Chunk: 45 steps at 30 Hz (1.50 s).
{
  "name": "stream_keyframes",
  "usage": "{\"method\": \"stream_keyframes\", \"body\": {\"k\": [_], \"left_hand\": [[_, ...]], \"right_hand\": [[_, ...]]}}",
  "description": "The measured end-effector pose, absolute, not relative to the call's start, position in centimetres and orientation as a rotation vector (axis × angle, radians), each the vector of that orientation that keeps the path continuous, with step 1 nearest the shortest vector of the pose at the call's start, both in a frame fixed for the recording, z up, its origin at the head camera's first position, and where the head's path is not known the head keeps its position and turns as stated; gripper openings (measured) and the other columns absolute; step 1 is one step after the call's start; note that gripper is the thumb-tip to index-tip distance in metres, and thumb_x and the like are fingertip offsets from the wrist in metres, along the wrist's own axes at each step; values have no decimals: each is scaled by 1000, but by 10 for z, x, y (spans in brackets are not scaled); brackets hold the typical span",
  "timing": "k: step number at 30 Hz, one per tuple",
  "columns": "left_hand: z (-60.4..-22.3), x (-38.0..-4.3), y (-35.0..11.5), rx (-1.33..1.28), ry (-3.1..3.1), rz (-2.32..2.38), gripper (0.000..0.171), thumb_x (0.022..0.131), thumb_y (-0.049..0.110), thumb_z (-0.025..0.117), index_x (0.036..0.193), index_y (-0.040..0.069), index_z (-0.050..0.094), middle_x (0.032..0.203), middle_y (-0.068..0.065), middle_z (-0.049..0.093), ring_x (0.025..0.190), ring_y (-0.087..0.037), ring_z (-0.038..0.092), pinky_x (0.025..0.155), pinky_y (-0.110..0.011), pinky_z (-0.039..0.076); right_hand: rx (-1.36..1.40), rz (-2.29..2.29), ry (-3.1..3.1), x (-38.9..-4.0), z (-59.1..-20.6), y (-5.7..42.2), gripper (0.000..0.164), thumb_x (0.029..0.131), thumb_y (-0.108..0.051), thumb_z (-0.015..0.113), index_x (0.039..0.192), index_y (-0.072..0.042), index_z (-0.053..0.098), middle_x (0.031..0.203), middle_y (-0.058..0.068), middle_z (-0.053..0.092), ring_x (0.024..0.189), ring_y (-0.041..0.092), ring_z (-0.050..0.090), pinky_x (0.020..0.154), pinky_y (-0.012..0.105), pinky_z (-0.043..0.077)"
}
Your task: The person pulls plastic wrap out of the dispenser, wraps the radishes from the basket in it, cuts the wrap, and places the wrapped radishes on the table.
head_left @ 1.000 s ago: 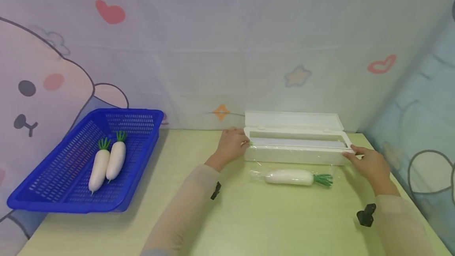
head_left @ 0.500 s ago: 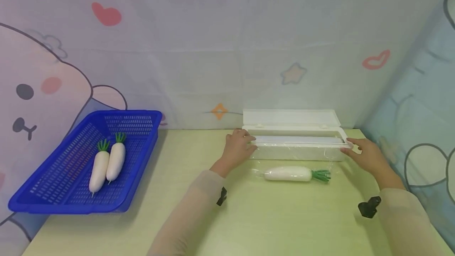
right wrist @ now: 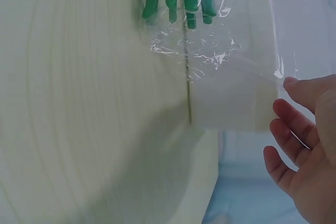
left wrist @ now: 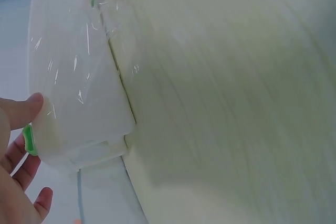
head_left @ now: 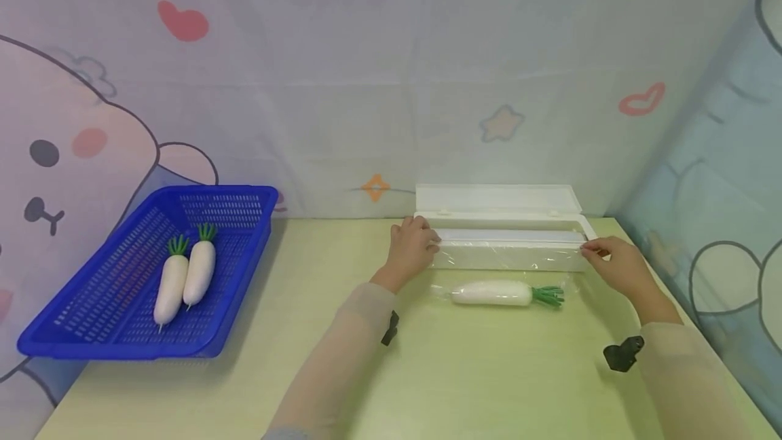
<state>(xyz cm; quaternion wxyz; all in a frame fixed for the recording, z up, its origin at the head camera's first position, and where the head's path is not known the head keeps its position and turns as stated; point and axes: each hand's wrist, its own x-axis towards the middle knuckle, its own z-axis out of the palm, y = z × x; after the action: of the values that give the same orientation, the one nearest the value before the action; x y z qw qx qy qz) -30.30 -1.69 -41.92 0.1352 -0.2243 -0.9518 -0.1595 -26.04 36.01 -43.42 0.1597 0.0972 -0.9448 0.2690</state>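
Note:
A white cling film dispenser stands at the back with its lid raised and the film roll visible inside. My left hand grips its left end, the thumb on the front edge; a green piece shows beside those fingers in the left wrist view. At the right end, my right hand pinches the edge of the clear film between thumb and finger. The film hangs down the box's front to a white radish with green stalks, which lies in front, covered by film.
A blue plastic basket stands on the left of the table, with two white radishes in it. A patterned cloth hangs behind the table, close to the raised lid.
My right hand has moved slightly left, from the box's right corner to the film edge. The left hand has shifted slightly right along the box's left end. The radish stays in front.

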Motion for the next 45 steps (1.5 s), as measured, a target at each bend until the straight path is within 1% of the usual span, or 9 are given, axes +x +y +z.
{"method": "stream_keyframes", "body": {"k": [8, 14, 17, 23, 26, 34, 37, 42, 45], "left_hand": [[-422, -304, -22, -631, -2724, -531, 9, 87, 21, 71, 92, 16, 76, 104, 2, 63, 101, -18, 52, 91, -43, 40], [-422, -306, -23, -633, -2713, -553, 7, 87, 20, 71, 91, 15, 74, 104, 1, 63, 101, -19, 52, 93, -44, 40], [-422, -306, -23, -632, -2730, -537, 9, 88, 21, 70, 95, 16, 73, 105, 2, 63, 102, -19, 52, 93, -44, 39], [-422, -303, -23, -625, -2773, -485, 20, 91, 23, 67, 110, 23, 72, 108, 3, 59, 107, -18, 49, 93, -43, 37], [-422, -303, -24, -651, -2736, -466, 14, 90, 23, 68, 102, 23, 76, 105, 3, 61, 104, -18, 52, 93, -44, 37], [-429, -302, -29, -789, -2459, -228, 10, 88, 15, 69, 88, 22, 76, 93, 4, 69, 90, -17, 63, 98, -51, 37], [-430, -301, -30, -807, -2430, -281, 9, 87, 13, 70, 86, 20, 76, 99, 3, 71, 95, -18, 63, 97, -53, 37], [-432, -296, -29, -829, -2475, -350, 6, 87, 17, 71, 85, 20, 76, 115, 1, 65, 111, -22, 54, 99, -55, 34], [-433, -290, -29, -839, -2492, -364, 7, 86, 17, 72, 83, 21, 76, 115, 1, 63, 111, -21, 52, 97, -54, 35]], "right_hand": [[226, 814, -2691, -259, -439, 359, 24, 97, -14, 58, 104, 7, 66, 102, 28, 64, 92, 44, 57, 72, 51, 45], [231, 802, -2673, -260, -437, 359, 23, 97, -14, 58, 101, 7, 66, 101, 29, 64, 92, 45, 58, 72, 51, 44], [229, 802, -2694, -258, -438, 360, 22, 98, -14, 56, 100, 6, 65, 101, 29, 65, 92, 44, 58, 73, 51, 44], [204, 894, -2765, -252, -445, 361, 27, 102, -19, 49, 104, 4, 63, 115, 30, 61, 103, 46, 55, 76, 51, 44], [200, 918, -2765, -250, -448, 361, 28, 102, -19, 47, 102, 4, 62, 119, 30, 59, 107, 46, 53, 76, 49, 43], [237, 939, -2770, -252, -446, 359, 31, 104, -22, 41, 104, 4, 57, 125, 30, 57, 112, 49, 51, 81, 55, 43], [240, 932, -2748, -252, -444, 360, 31, 104, -21, 42, 106, 5, 58, 120, 30, 59, 108, 48, 53, 77, 51, 44], [210, 939, -2735, -249, -443, 363, 34, 102, -25, 47, 109, 5, 62, 109, 28, 62, 101, 41, 55, 74, 47, 45], [197, 952, -2739, -246, -444, 365, 35, 101, -27, 49, 109, 5, 63, 107, 27, 63, 98, 36, 55, 74, 45, 46]]}}
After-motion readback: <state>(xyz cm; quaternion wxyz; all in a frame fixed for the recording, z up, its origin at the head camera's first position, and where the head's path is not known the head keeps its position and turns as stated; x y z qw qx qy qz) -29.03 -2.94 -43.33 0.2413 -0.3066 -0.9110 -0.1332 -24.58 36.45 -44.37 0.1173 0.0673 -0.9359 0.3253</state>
